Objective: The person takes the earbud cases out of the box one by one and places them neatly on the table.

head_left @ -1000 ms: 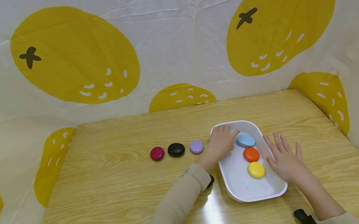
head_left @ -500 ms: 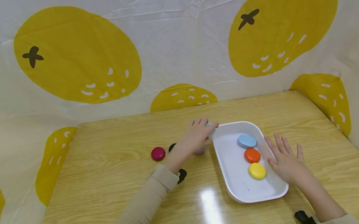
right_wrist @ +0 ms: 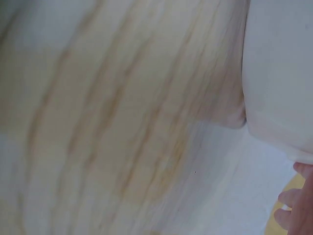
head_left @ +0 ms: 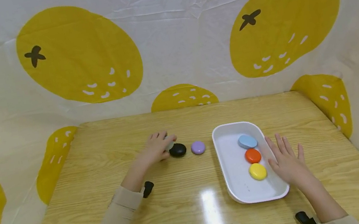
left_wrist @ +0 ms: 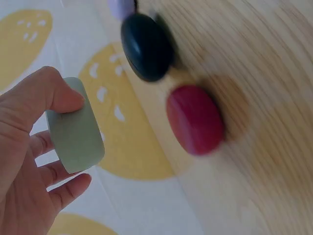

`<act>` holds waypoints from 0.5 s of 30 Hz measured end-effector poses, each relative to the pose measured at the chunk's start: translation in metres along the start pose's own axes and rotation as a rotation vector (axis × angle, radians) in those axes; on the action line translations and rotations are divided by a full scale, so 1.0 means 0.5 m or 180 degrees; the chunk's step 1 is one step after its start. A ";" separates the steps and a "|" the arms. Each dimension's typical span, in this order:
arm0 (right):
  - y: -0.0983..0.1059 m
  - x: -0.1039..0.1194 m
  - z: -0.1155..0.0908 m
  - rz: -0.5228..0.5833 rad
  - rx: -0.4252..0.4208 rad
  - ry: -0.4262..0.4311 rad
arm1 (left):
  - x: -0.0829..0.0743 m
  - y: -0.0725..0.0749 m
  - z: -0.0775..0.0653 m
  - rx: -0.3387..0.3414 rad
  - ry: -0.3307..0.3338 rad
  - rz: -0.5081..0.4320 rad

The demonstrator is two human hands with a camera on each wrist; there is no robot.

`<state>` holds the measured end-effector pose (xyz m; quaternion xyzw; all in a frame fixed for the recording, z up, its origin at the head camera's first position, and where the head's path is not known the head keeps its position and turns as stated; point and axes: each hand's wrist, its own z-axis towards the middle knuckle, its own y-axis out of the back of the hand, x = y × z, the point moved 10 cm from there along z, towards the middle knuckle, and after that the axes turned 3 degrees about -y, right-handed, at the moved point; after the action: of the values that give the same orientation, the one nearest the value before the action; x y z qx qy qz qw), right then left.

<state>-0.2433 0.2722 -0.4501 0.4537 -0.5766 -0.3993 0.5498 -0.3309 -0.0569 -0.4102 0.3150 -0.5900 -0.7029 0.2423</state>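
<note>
My left hand pinches a pale green pebble-like stone between thumb and fingers, held above the table. The head view shows just a sliver of that stone. Near it lie a black stone and a light purple stone in a row. A dark red stone appears in the left wrist view, while my hand covers it in the head view. With its fingers spread straight, my right hand rests against the right side of a white tray.
Inside the tray lie a light blue stone, an orange-red stone and a yellow stone. A patterned cloth rises behind the wooden table. Bare wood shows to the left of the tray.
My left hand has come out of the tray with the pale green stone and moved left, past the purple and black stones. The right hand stays at the tray.
</note>
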 end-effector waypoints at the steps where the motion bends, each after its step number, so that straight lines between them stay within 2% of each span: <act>1: 0.000 0.000 0.000 -0.0004 0.0006 0.0000 | 0.013 0.001 -0.010 -0.0017 0.0063 -0.0021; 10: -0.002 -0.004 0.003 -0.0034 -0.0017 0.0007 | 0.117 0.006 -0.099 -0.0140 0.0495 -0.0164; 15: -0.003 -0.004 0.003 -0.0036 -0.0013 0.0016 | 0.145 -0.020 -0.127 0.0070 0.0637 -0.0131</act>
<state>-0.2447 0.2736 -0.4524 0.4567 -0.5719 -0.4024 0.5499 -0.3341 -0.1494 -0.4381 0.3984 -0.5639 -0.6662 0.2820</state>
